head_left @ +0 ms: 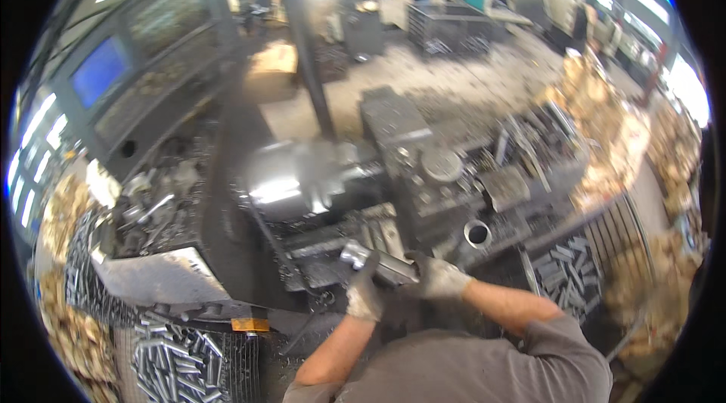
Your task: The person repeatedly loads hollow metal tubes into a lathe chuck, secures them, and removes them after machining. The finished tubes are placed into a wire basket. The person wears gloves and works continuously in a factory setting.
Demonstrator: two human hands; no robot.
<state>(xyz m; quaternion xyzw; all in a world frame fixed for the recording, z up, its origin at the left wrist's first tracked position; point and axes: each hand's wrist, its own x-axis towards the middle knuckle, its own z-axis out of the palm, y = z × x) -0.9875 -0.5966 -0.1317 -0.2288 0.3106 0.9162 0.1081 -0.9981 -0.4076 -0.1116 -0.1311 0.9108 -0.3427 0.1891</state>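
A shiny metal cylinder (pixel 393 268) lies slantwise between my two gloved hands, in front of the lathe. My left hand (pixel 364 294), in a white glove with dark fingers, closes around its left part. At its right end, the fingers of my right hand (pixel 441 278) are bent against it in a matching glove. Just beyond the hands is the lathe bed with pale metal blocks (pixel 383 233). Behind that sits the big, shiny lathe chuck (pixel 291 182), its surface smeared. Parts of the fingers are hidden behind the cylinder.
A short upright tube (pixel 477 234) stands on the machine to the right, near a cluttered tool tray (pixel 507 187). Wire baskets of metal pieces stand at lower left (pixel 178 361) and right (pixel 563 274). A chip-littered metal guard (pixel 162 278) juts out at left.
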